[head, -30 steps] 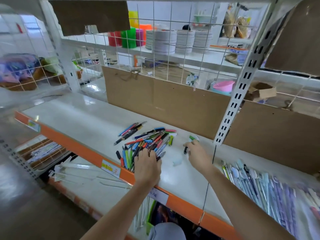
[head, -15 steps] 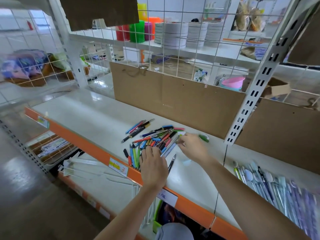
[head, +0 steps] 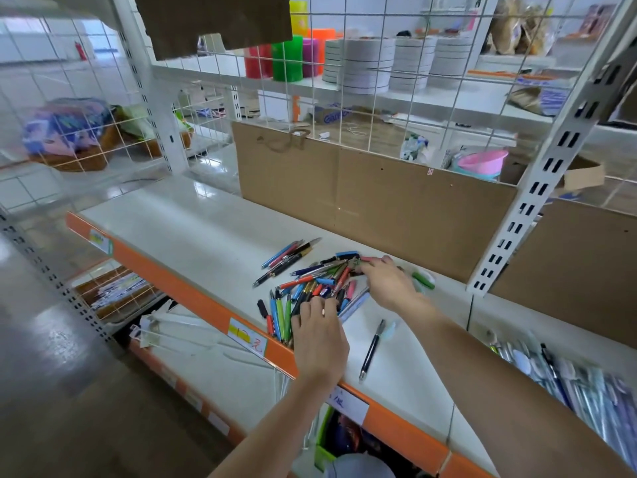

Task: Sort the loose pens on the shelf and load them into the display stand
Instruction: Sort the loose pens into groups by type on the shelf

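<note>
Head view. White shelf (head: pixel 193 236) with an orange front edge (head: pixel 193 288). Pen pile (head: pixel 317 281) lies mid-shelf, mixed colours: blue, red, green, black, pink, orange. Left hand (head: pixel 319 336) sits at 6 o'clock of the pile, palm down, fingertips on the near pens; whether the fingers curl around any pen cannot be told. Right hand (head: pixel 387 281) is at 3 o'clock of the pile, fingers reaching into its far edge, fingertips bunched at a red-ended pen; grip not resolvable. A small group of pens (head: pixel 289 258) lies apart at 10 o'clock of the pile, roughly parallel. One dark pen (head: pixel 371 350) lies alone at 5 o'clock of the pile, just right of the left wrist. Green pen (head: pixel 423 280) lies at 3 o'clock of the right hand, near the cardboard (head: pixel 375 201) standing along the shelf back. Packaged pens (head: pixel 565 377), blurred, at far right. Edge label (head: pixel 246 336): yellow and green patch with a handwritten red "元". White label (head: pixel 348 405) at the left forearm: handwriting, illegible. Behind the wire grid (head: pixel 365 98): a box (head: pixel 332 115) with blue lettering, blurred; white tape rolls (head: pixel 365 63); coloured rolls (head: pixel 286 62); pink bowl (head: pixel 482 162). No display stand identified with certainty.
</note>
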{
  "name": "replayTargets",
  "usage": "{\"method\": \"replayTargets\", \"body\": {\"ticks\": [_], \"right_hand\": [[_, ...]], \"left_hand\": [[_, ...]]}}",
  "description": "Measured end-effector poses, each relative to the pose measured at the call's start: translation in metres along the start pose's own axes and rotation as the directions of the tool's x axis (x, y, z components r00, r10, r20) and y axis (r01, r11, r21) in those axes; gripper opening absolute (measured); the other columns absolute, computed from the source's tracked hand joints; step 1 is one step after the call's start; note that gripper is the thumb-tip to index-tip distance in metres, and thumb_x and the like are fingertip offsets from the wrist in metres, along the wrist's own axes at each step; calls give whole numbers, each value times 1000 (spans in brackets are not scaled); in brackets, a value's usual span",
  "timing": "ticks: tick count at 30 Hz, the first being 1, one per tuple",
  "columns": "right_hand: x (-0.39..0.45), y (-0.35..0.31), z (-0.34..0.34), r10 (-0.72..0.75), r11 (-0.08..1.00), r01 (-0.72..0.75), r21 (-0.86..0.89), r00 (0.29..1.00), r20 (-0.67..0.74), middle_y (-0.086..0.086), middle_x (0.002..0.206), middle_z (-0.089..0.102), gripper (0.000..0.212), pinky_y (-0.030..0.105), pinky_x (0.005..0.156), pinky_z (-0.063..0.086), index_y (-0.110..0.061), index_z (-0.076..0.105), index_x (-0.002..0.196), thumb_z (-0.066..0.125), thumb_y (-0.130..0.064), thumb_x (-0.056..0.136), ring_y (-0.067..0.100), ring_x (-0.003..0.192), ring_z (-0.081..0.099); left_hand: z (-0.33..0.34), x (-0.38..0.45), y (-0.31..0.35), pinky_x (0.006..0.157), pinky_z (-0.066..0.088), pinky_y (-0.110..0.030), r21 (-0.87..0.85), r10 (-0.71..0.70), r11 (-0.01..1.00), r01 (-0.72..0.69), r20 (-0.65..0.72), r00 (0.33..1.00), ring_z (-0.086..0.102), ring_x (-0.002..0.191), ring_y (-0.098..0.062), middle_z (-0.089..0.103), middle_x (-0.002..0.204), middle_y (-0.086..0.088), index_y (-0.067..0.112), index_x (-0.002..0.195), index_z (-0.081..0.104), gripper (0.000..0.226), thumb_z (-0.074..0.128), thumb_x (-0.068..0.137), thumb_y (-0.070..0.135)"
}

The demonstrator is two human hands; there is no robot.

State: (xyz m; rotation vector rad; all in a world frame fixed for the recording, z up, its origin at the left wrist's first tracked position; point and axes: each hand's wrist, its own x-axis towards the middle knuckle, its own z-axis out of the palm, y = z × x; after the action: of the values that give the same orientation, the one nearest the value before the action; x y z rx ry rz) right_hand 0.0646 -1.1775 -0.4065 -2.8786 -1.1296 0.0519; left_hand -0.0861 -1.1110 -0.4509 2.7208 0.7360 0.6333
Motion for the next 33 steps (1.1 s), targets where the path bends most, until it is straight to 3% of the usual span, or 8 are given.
{"method": "replayTargets", "body": {"ticks": [3, 7, 13, 17, 21, 25, 30, 33], "right_hand": [[0, -3, -2, 40, 998, -41, -37, 999, -25, 8, 135, 38, 42, 38, 95, 35, -16, 45, 131, 39, -2, 92, 26, 127, 29], [1, -4, -7, 34, 998, -34, -43, 999, -1, 4, 128, 49, 31, 34, 85, 34, -15, 53, 112, 39, 1, 89, 23, 121, 37], [-6, 0, -6, 42, 999, -42, 1, 999, -10, 7, 129, 53, 37, 36, 92, 35, -11, 45, 127, 45, -5, 91, 24, 124, 39], [-32, 2, -10, 94, 984, -76, 159, 989, -112, 11, 122, 53, 27, 34, 96, 34, -6, 55, 119, 48, -15, 95, 27, 118, 42], [-91, 5, 0, 236, 890, -177, 421, 967, -93, 7, 92, 50, 9, 32, 68, 31, -12, 51, 92, 48, -20, 96, 23, 87, 47], [-145, 3, 13, 374, 722, -279, 633, 927, -18, 6, 81, 57, 13, 25, 54, 32, -11, 43, 91, 50, -21, 96, 14, 65, 49], [-181, -2, 24, 459, 632, -271, 726, 886, -68, -5, 72, 47, 13, 17, 51, 33, -13, 43, 90, 51, -21, 96, 6, 60, 44], [-182, 1, 25, 492, 572, -280, 771, 869, -49, 1, 78, 56, 14, 20, 54, 37, -10, 46, 90, 52, -22, 95, 12, 68, 54]], "left_hand": [[-1, -1, 0, 78, 48, -35, 11, 0, 1000, 0, -15, 1000, 53, 87, -19, 56, 92, 1, 19, 96, 60, 16, 65, 81, 18], [-1, -1, 1, 84, 43, -34, -7, 2, 1000, -2, 7, 1000, 48, 92, -18, 51, 96, 0, 18, 98, 55, 9, 51, 91, 22], [-3, 0, 0, 85, 43, -34, -39, -1, 999, 1, -3, 1000, 47, 93, -19, 52, 98, -1, 16, 100, 54, 12, 48, 93, 23], [-3, 0, -2, 88, 37, -28, -56, 18, 998, -15, 51, 999, 41, 96, -15, 47, 103, 2, 19, 105, 47, 13, 39, 97, 21], [-5, 3, -3, 83, 36, -25, -33, 62, 998, -59, 87, 994, 37, 92, -12, 45, 102, 4, 20, 102, 45, 8, 40, 96, 19], [-8, 3, -3, 90, 38, -27, -58, 109, 993, -104, 102, 989, 41, 97, -13, 46, 104, 3, 19, 105, 46, 11, 39, 97, 17], [-11, 7, -6, 89, 40, -27, -46, 111, 993, -107, 99, 989, 44, 103, -14, 49, 111, 1, 19, 111, 50, 17, 42, 96, 17], [-22, 25, -14, 93, 37, -29, -41, 67, 997, -63, 92, 994, 45, 109, -19, 52, 115, -5, 13, 115, 52, 22, 44, 94, 13]]}}
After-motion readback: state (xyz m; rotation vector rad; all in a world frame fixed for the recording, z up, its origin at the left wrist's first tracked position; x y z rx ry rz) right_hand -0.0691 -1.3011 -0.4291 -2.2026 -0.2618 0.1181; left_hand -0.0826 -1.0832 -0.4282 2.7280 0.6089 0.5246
